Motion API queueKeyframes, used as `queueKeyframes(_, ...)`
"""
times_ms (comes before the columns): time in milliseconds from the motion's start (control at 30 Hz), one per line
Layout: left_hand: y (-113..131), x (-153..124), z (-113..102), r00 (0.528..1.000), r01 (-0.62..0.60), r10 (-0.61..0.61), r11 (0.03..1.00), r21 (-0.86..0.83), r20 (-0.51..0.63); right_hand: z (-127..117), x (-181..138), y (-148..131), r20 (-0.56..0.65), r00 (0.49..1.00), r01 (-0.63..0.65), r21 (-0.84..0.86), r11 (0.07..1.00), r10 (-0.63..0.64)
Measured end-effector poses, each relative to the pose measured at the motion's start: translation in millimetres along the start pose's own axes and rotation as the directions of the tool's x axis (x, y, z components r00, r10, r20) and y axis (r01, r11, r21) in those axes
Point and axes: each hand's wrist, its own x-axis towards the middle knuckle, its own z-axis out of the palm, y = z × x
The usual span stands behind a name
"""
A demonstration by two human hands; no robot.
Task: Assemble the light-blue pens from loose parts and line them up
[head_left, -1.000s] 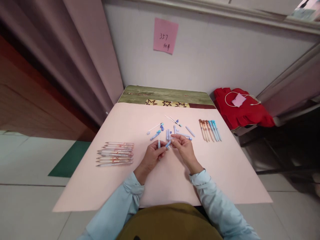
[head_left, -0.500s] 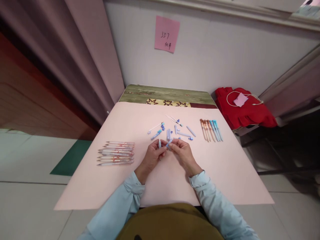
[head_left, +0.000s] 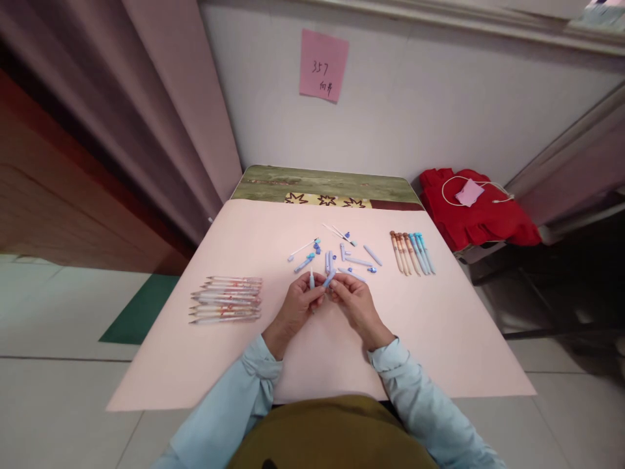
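Note:
My left hand (head_left: 299, 305) pinches a light-blue pen part (head_left: 312, 280) that stands upright with a whitish tip. Close beside it, my right hand (head_left: 355, 301) grips a blue pen barrel (head_left: 329, 278), slanted between the two hands; its lower end is hidden by fingers. Whether the left fingertips also touch this barrel, I cannot tell. Just beyond my hands lie loose pen parts: lavender barrels (head_left: 359, 262), a blue piece with a clip (head_left: 303, 264), small dark-blue parts (head_left: 372, 269) and thin white refills (head_left: 303, 249).
A row of pale pens (head_left: 227, 299) lies at left on the pink-covered table (head_left: 322, 365). Brown-topped pens (head_left: 401, 254) and blue-topped pens (head_left: 422, 254) lie at right. Past the table's right edge is a red cloth (head_left: 488, 225). A wall with a pink note (head_left: 323, 65) stands behind.
The blue barrel between my hands has tilted and shows more of its length. My right fingers have shifted slightly, and a lavender barrel behind them shows more.

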Motion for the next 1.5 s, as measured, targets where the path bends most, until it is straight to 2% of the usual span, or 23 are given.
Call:
queueKeyframes(233,-0.4,-1.4,0.4,0.999,0.015,-0.016,1.000,0.019,0.028,1.8,-1.9,0.0,0.013,0.999,0.038,-0.049,0.998,-0.037)
queueKeyframes(333,-1.7,-1.2,0.2,0.999,0.018,-0.018,1.000,0.011,0.033,-0.1,0.6,-3.9,-0.025,0.999,0.036,-0.038,0.999,-0.037)
queueKeyframes(533,-5.4,1.1,-0.5,0.983,0.061,-0.055,0.998,-0.032,0.172,-4.5,15.5,-23.3,-0.100,0.995,0.007,-0.026,1.000,-0.009)
queueKeyframes(833,-7.2,-1.8,-3.2,0.964,0.093,-0.102,0.994,0.050,0.244,1.2,20.7,-33.8,-0.067,0.995,0.059,-0.131,0.990,-0.069)
queueKeyframes(967,-7.7,-2.2,-2.6,0.966,0.089,-0.098,0.995,0.047,0.238,-1.1,20.3,-35.0,-0.067,0.995,0.069,-0.153,0.986,-0.080)
queueKeyframes(1233,-7.3,-1.9,0.0,0.970,0.090,-0.088,0.996,0.000,0.228,-3.6,14.0,-29.7,0.038,0.999,0.021,-0.195,0.980,-0.014)
queueKeyframes(1500,-3.7,-4.3,1.4,0.972,0.115,-0.117,0.993,0.025,0.205,-4.8,12.3,-35.7,0.067,0.998,0.016,-0.201,0.979,-0.003)
